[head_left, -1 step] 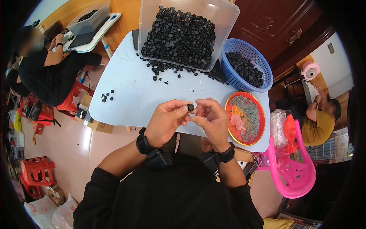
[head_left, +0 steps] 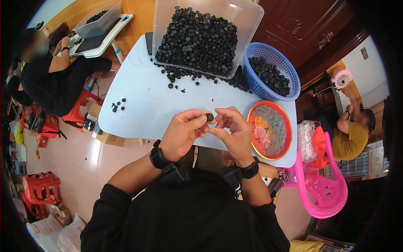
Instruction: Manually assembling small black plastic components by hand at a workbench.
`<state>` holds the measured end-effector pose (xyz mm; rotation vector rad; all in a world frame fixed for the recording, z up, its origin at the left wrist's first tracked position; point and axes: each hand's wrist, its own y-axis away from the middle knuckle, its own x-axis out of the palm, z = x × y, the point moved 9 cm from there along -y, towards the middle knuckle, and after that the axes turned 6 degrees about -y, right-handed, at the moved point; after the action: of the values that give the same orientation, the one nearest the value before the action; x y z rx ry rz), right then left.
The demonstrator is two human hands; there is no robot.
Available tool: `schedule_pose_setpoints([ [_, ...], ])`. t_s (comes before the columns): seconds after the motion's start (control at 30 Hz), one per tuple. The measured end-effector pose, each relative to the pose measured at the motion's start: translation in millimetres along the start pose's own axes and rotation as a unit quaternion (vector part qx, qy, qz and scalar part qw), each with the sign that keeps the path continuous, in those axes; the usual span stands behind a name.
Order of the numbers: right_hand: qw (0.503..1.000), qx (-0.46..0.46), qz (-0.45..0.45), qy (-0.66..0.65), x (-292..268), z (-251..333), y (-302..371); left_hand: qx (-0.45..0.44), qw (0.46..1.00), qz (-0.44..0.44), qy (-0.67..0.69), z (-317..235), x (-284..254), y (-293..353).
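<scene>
Over the near edge of the pale table (head_left: 147, 109), my left hand (head_left: 181, 132) pinches a small round black cap (head_left: 209, 117) between thumb and forefinger. My right hand (head_left: 234, 133) is close beside it, fingers curved, with thumb and forefinger apart. Nothing shows in the right hand, though its inner fingers are partly hidden. To its right lies a red-rimmed, flower-patterned tray (head_left: 251, 138) holding many thin grey metal pieces (head_left: 275, 124). Beyond the hands, a clear plastic bin (head_left: 252, 21) is tipped toward me, full of similar black parts (head_left: 197, 42), some spilled on the table.
A blue perforated basket (head_left: 256, 84) of black parts stands at the back right. A few loose black pieces (head_left: 119, 105) lie at the table's left. A pink plastic chair (head_left: 323, 201) is at the right, red stools (head_left: 42, 187) at the left. Two people sit working on either side.
</scene>
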<state>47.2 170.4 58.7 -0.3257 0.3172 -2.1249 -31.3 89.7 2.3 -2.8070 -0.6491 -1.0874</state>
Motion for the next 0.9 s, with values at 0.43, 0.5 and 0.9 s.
schedule_pose_setpoints([
  [0.43,0.998,0.026,0.02,0.05,-8,-18,-12,-0.063,0.997,-0.001,0.045,17,-9,-9],
  [0.5,0.996,0.042,0.011,0.075,-21,-16,-20,-0.074,0.997,-0.014,0.019,15,-19,-11],
  [0.9,0.97,0.002,-0.227,0.086,-169,5,-67,-0.06,0.991,-0.115,-0.022,-1,-90,-10],
])
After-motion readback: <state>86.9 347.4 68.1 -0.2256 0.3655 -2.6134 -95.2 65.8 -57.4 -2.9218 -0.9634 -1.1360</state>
